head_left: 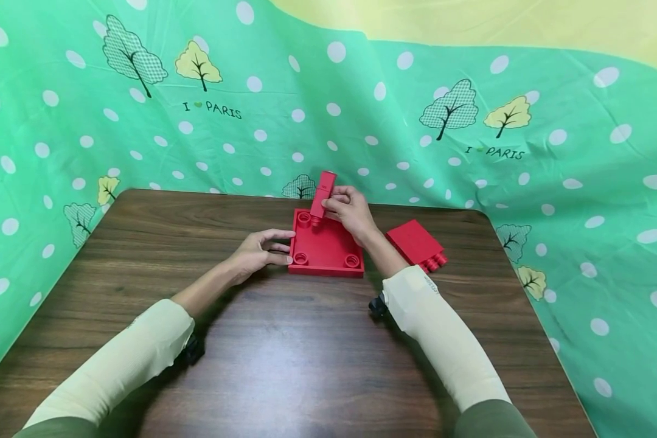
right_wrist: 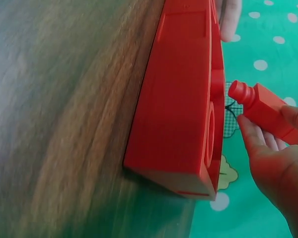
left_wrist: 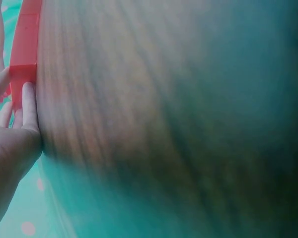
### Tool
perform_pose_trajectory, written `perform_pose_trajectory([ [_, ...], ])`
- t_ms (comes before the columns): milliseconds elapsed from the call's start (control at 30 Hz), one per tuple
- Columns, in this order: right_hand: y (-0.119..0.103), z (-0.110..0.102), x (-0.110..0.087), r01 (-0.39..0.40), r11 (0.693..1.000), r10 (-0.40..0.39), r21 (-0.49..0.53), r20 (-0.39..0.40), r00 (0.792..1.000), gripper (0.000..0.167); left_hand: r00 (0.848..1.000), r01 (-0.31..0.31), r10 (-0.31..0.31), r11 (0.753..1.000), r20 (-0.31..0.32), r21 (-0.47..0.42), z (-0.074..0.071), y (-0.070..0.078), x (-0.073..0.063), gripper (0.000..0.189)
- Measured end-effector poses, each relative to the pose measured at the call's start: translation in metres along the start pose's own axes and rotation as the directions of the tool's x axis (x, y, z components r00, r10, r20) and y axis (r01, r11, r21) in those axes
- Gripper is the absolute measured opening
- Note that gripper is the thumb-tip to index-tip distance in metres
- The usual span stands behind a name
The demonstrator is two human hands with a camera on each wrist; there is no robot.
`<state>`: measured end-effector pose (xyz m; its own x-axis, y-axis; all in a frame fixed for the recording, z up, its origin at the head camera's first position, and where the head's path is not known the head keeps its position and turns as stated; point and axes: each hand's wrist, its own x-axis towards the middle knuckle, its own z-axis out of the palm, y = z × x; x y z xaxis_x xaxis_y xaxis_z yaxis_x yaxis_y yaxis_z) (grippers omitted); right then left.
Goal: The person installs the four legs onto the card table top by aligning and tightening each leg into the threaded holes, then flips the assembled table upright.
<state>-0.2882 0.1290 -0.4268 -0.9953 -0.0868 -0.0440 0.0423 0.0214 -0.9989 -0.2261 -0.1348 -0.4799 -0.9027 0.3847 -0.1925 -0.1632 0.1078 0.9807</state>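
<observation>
One red leg to fit, apparently: pinching it in the right hand, over the red tray beneath those fingertips; touching the tray's side with parted fingers of the left hand. Probably calls next for aligning over a socket, then twisting.

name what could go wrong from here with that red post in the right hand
The red post leans over the red base, so its ridged end might enter a round socket crookedly and jam. The left hand touches the base's left side, so the base could perhaps slide or turn if the right hand pushes hard.
</observation>
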Motion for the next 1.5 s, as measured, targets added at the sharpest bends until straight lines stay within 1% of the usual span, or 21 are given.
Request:
perform_pose_trajectory([
  [167,-0.001,0.008,0.000,0.008,1.000,-0.008,0.024,-0.020,1.000,0.047,1.000,0.002,-0.002,1.000,0.001,0.005,0.000,-0.001,0.000,0.072],
  [367,0.001,0.014,0.001,0.021,1.000,-0.021,-0.010,-0.022,1.000,0.050,1.000,-0.003,0.003,1.000,0.004,0.007,-0.001,-0.002,0.000,0.071],
  [633,0.005,0.021,0.002,0.032,0.999,-0.033,-0.033,-0.030,0.999,0.047,1.000,0.001,-0.001,1.000,0.006,0.016,-0.002,-0.003,0.000,0.070],
  [833,0.005,0.027,0.002,0.059,0.994,-0.060,-0.087,-0.009,0.998,0.049,1.000,-0.004,0.004,1.000,0.010,0.013,-0.003,-0.004,0.000,0.070],
  [967,0.007,0.031,0.002,0.065,0.990,-0.064,-0.126,0.007,0.998,0.048,1.000,-0.003,0.003,1.000,0.012,0.012,-0.003,-0.005,0.000,0.070],
  [1267,0.009,0.035,0.003,0.053,0.989,-0.052,-0.140,0.008,0.999,0.047,1.000,-0.002,0.002,1.000,0.017,0.006,-0.002,-0.003,0.001,0.069],
  [1400,0.008,0.035,0.004,0.063,0.986,-0.061,-0.152,0.017,0.998,0.045,1.000,-0.006,0.006,1.000,0.015,0.005,-0.003,-0.003,0.002,0.069],
  [1500,0.007,0.034,0.004,0.080,0.983,-0.074,-0.166,0.040,0.996,0.044,1.000,-0.008,0.008,1.000,0.017,0.005,-0.003,-0.003,0.002,0.069],
])
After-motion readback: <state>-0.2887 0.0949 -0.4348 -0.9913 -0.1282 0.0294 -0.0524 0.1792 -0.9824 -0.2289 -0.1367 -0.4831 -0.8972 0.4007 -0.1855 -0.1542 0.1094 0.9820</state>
